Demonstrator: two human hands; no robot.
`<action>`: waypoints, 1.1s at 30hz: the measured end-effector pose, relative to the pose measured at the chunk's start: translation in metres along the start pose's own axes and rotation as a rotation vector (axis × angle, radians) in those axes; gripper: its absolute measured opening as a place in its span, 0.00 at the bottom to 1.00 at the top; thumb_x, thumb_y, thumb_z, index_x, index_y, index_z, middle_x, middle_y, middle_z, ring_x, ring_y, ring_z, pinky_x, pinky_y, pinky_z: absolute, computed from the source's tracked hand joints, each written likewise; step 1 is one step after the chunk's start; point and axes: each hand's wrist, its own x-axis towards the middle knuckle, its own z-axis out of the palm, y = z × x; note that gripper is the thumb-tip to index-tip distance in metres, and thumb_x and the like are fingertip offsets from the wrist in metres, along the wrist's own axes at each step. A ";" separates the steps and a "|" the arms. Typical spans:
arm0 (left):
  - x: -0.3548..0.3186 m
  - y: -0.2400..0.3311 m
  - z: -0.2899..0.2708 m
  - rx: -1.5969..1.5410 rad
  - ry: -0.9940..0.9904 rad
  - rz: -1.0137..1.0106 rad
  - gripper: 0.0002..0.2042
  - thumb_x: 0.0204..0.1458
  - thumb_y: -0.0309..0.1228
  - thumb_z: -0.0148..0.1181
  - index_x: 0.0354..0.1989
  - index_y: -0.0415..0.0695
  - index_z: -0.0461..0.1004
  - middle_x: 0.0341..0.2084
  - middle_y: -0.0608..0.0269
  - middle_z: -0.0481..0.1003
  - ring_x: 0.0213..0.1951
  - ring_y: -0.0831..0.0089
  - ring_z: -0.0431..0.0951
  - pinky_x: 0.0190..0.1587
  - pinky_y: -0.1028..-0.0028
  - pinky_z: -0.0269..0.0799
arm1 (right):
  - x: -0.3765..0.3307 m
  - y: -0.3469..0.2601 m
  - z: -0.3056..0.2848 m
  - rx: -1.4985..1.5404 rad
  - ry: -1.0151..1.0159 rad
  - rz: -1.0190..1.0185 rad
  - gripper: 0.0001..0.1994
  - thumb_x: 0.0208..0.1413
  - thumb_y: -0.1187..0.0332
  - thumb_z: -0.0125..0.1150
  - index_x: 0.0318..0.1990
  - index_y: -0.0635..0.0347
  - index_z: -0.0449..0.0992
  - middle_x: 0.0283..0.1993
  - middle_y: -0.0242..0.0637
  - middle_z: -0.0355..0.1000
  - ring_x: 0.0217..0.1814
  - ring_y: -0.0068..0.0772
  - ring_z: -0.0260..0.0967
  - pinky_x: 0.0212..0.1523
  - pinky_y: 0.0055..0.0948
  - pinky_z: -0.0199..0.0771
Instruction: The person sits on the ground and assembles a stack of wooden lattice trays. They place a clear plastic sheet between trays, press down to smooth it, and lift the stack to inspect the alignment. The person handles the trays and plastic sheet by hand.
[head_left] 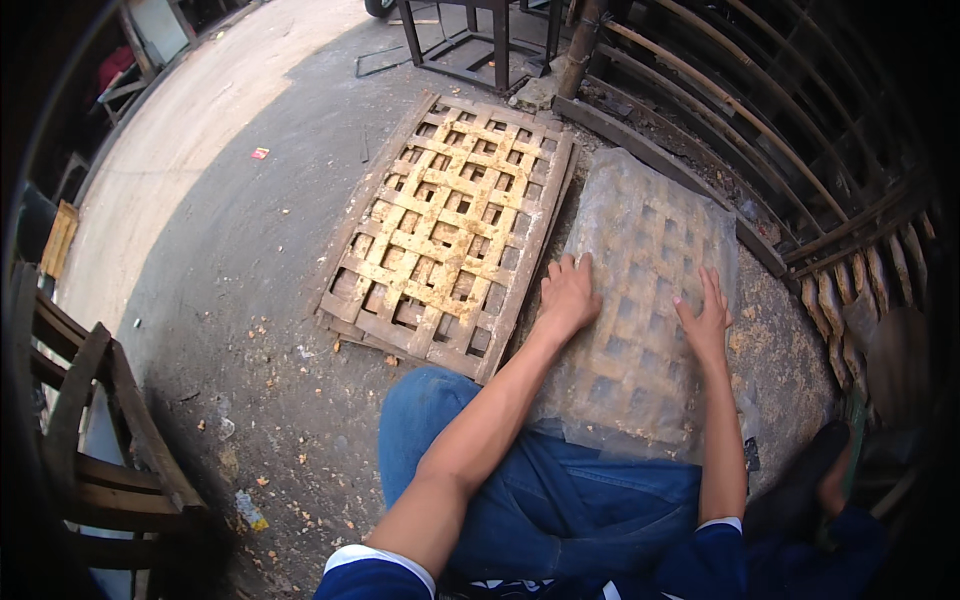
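Note:
A woven slatted tray covered by a cloudy clear plastic sheet (640, 330) lies in front of me at the right, its lattice showing dimly through. My left hand (570, 298) rests on the sheet's left edge with its fingers slightly bent and apart. On the right side of the same sheet, my right hand (706, 316) lies with fingers spread and pointing away from me. Left of it, a stack of wooden lattice trays (440, 235) sits on the ground, yellowish crumbs stuck to the uncovered top one.
A dark metal stand (480, 45) is at the far side. Slatted wooden fencing (720, 110) bounds the right. A wooden slatted piece of furniture (110, 440) stands at the lower left. Crumbs and scraps litter the concrete ground (270, 330). Another person's foot (832, 490) shows at lower right.

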 end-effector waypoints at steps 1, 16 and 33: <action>-0.001 0.001 -0.002 -0.001 0.003 0.002 0.36 0.49 0.36 0.67 0.67 0.43 0.61 0.61 0.45 0.64 0.62 0.48 0.64 0.61 0.52 0.65 | -0.017 0.011 -0.015 -0.006 -0.027 0.024 0.40 0.54 0.57 0.66 0.73 0.49 0.56 0.78 0.48 0.47 0.78 0.53 0.46 0.74 0.56 0.36; 0.001 -0.016 0.004 -0.034 0.206 0.152 0.26 0.52 0.37 0.63 0.60 0.43 0.70 0.56 0.44 0.70 0.58 0.45 0.69 0.61 0.54 0.67 | -0.084 0.089 -0.039 0.232 0.074 0.304 0.29 0.56 0.61 0.65 0.64 0.60 0.68 0.64 0.50 0.69 0.66 0.51 0.66 0.65 0.42 0.64; 0.005 0.005 0.004 -0.050 0.151 0.338 0.17 0.52 0.28 0.64 0.52 0.46 0.77 0.42 0.52 0.75 0.46 0.58 0.77 0.52 0.62 0.73 | -0.078 0.076 -0.031 0.098 -0.058 0.279 0.30 0.53 0.60 0.67 0.62 0.59 0.69 0.63 0.50 0.69 0.66 0.52 0.65 0.66 0.45 0.63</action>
